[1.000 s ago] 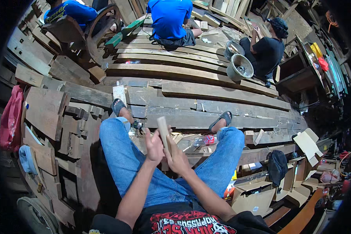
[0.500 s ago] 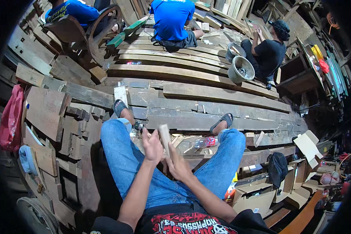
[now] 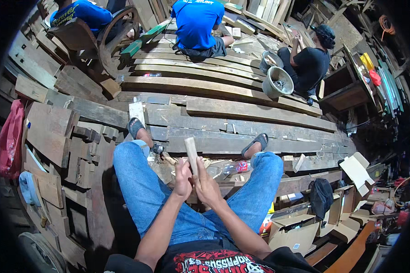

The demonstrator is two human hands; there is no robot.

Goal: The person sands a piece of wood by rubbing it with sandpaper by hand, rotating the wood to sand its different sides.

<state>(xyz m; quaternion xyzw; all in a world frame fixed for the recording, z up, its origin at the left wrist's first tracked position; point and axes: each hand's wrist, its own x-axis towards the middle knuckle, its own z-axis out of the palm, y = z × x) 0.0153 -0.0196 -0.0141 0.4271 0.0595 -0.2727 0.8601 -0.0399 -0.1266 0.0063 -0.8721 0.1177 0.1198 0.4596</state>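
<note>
Since the earlier frame, the left hand (image 3: 183, 179) has drawn in beside the wooden stick (image 3: 191, 151), fingers extended; contact cannot be told. The right hand (image 3: 207, 187) clasps its lower end, between the jeans' (image 3: 139, 179) legs; loosened fingers could drop it near the plastic bottle (image 3: 237, 167).
</note>
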